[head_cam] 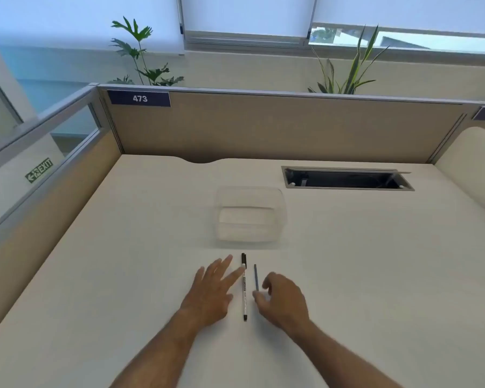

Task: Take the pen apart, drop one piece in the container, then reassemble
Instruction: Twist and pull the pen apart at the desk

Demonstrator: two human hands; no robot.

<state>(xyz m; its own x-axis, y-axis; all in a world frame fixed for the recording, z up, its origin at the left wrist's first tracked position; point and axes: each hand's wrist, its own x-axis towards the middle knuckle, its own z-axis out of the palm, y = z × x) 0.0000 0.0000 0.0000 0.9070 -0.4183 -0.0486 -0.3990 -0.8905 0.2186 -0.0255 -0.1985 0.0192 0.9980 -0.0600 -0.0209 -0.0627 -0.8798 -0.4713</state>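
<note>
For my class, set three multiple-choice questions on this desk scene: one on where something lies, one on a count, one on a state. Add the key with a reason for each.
1. Where is the container relative to the pen?
A. beyond it
B. left of it
C. under it

2. How many slim items lie between the hands?
A. one
B. two
C. four

3. What is the left hand doing?
A. gripping the pen
B. fingers spread open on the desk
C. inside the container

Key: A, the container sits farther up the desk; B, the pen and a thin rod; B, it clasps nothing, a fingertip beside the pen.
</note>
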